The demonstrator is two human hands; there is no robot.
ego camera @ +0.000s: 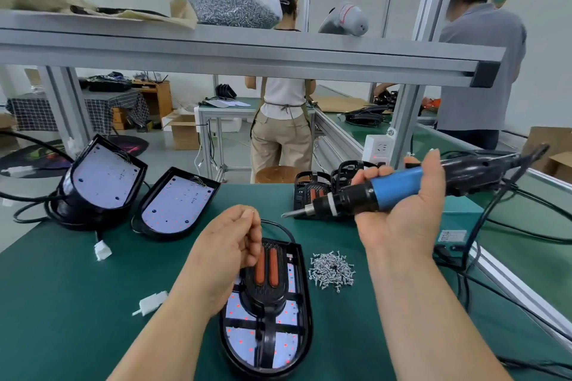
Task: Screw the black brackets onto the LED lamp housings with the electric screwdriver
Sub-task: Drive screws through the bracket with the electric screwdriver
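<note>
My right hand (402,204) grips the blue and black electric screwdriver (399,187), held level above the mat with its bit pointing left. My left hand (229,244) hovers over the near LED lamp housing (301,328), fingertips pinched together on what looks like a small screw. A black bracket (266,294) with two orange strips lies inside that housing, over the white LED board. A loose pile of screws (332,269) sits just right of the housing. Spare black brackets (312,192) are stacked behind the screwdriver's tip.
Two more open lamp housings (176,204) (102,176) lie at the back left with cables and white connectors (102,250). A teal power box (458,226) and its cords sit at the right. An aluminium shelf (247,52) spans overhead. People work at benches beyond.
</note>
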